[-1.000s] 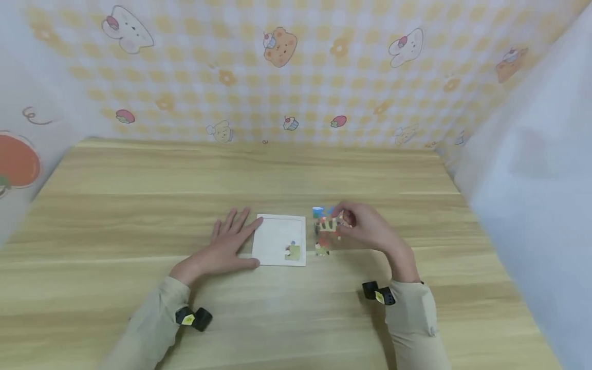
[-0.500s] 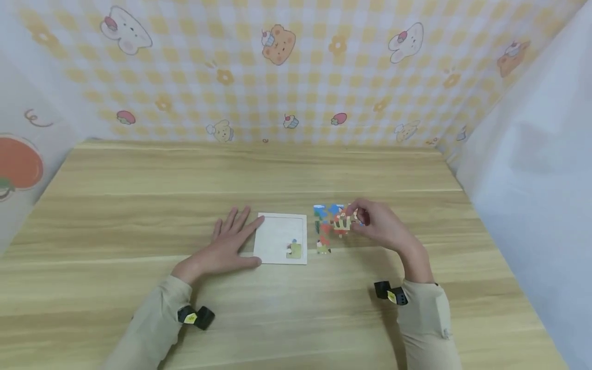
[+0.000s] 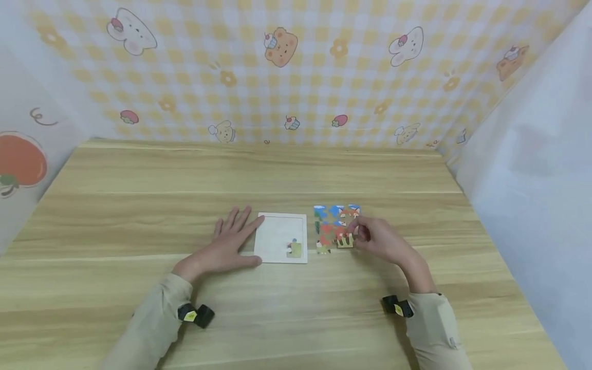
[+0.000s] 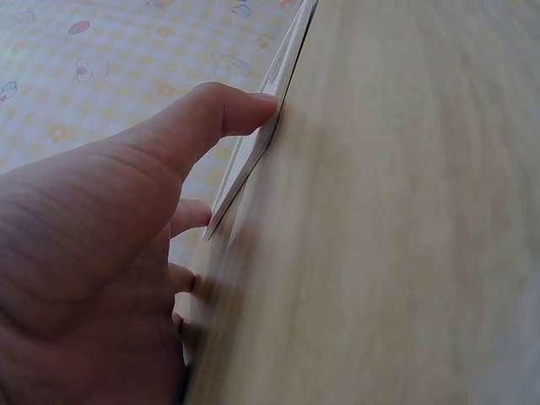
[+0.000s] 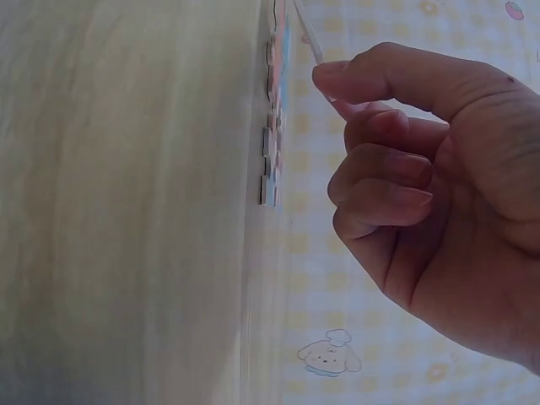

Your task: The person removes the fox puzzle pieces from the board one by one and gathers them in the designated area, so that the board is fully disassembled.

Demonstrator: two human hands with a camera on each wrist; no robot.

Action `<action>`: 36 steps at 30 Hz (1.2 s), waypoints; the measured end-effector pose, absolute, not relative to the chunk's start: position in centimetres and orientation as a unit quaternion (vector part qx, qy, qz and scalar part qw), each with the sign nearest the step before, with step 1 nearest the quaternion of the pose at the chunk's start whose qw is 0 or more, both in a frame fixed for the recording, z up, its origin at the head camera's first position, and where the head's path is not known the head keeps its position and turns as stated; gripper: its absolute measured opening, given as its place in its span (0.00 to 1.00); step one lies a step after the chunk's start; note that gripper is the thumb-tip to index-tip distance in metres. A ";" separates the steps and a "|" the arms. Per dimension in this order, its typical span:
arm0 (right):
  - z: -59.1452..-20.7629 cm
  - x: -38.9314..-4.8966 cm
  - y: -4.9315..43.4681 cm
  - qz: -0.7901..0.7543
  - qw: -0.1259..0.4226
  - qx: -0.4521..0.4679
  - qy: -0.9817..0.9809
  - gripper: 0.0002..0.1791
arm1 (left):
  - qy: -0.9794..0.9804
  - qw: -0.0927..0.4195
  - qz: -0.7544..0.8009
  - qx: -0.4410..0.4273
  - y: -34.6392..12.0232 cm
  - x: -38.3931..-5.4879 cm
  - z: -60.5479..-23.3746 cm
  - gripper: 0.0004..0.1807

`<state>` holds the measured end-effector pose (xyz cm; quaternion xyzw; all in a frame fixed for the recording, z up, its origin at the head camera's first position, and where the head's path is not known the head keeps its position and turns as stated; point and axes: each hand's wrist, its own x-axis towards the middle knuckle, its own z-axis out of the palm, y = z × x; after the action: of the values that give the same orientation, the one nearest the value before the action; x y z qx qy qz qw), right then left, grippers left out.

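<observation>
A white square puzzle tray lies on the table, with one green jigsaw piece in its lower right corner. Along the tray's left side rests my left hand, fingers spread; its thumb touches the edge in the left wrist view. My right hand pinches a striped jigsaw piece between thumb and forefinger, seen edge-on as a thin piece in the right wrist view. It is held above the table, over the loose pieces' lower right part. My fingers cover some of the pieces there.
Several colourful jigsaw pieces, one with a fox face, lie grouped right of the tray. The wood-grain table ends at a yellow checked cloth behind. A white sheet hangs at the right.
My right hand has moved right, then toward me, with the striped jigsaw piece, uncovering the fox-face piece. My left hand stays on the tray's edge.
</observation>
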<state>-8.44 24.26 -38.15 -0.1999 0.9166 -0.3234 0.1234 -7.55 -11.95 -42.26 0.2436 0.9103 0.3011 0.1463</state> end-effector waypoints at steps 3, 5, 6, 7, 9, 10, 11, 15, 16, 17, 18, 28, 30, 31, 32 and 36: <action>-38.3 -8.4 24.3 -0.330 0.133 -0.201 0.913 0.10 | 0.911 0.148 0.298 0.244 -11.9 -7.5 -42.3 0.50; -38.5 -8.4 24.3 -0.332 0.140 -0.203 0.910 0.10 | 0.911 0.150 0.296 0.245 -11.9 -7.4 -42.3 0.50; -38.5 -8.4 24.4 -0.333 0.142 -0.204 0.910 0.10 | 0.911 0.150 0.296 0.245 -11.9 -7.4 -42.3 0.50; -38.5 -8.4 24.5 -0.331 0.143 -0.205 0.910 0.11 | 0.911 0.150 0.297 0.244 -11.9 -7.4 -42.3 0.50; -38.6 -8.5 24.6 -0.328 0.138 -0.208 0.911 0.11 | 0.911 0.148 0.298 0.243 -11.8 -7.5 -42.2 0.49; -38.5 -8.5 24.6 -0.328 0.135 -0.210 0.911 0.11 | 0.911 0.147 0.300 0.243 -11.8 -7.6 -42.2 0.49; -38.5 -8.5 24.6 -0.327 0.133 -0.211 0.912 0.11 | 0.911 0.146 0.300 0.242 -11.8 -7.6 -42.1 0.49; -38.4 -8.6 24.7 -0.332 0.136 -0.210 0.909 0.10 | 0.911 0.151 0.298 0.242 -11.8 -7.6 -42.0 0.50; -38.4 -8.6 24.7 -0.333 0.138 -0.209 0.909 0.10 | 0.911 0.152 0.297 0.242 -11.8 -7.6 -42.0 0.50; -38.4 -8.6 24.6 -0.334 0.140 -0.210 0.908 0.10 | 0.911 0.152 0.296 0.242 -11.8 -7.6 -42.0 0.50; -38.4 -8.6 24.5 -0.334 0.139 -0.211 0.908 0.10 | 0.911 0.152 0.297 0.241 -11.8 -7.6 -42.0 0.50; -38.9 -8.7 24.5 -0.335 0.144 -0.224 0.904 0.11 | 0.913 0.149 0.295 0.240 -12.0 -7.6 -42.1 0.50; -39.0 -8.7 24.7 -0.346 0.146 -0.221 0.900 0.11 | 0.912 0.149 0.295 0.242 -12.0 -7.7 -42.1 0.50; -39.1 -8.7 24.8 -0.352 0.149 -0.219 0.898 0.11 | 0.912 0.149 0.296 0.243 -11.9 -7.7 -42.1 0.49; -39.1 -8.6 24.8 -0.357 0.151 -0.217 0.896 0.11 | 0.912 0.150 0.295 0.243 -11.9 -7.7 -42.2 0.49; -39.2 -8.5 25.1 -0.370 0.156 -0.215 0.890 0.11 | 0.911 0.152 0.297 0.243 -11.8 -7.7 -42.2 0.49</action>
<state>-8.54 25.08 -39.19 -0.2149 0.8904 -0.3695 0.1562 -7.70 -11.82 -42.20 0.2433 0.9109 0.2969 0.1515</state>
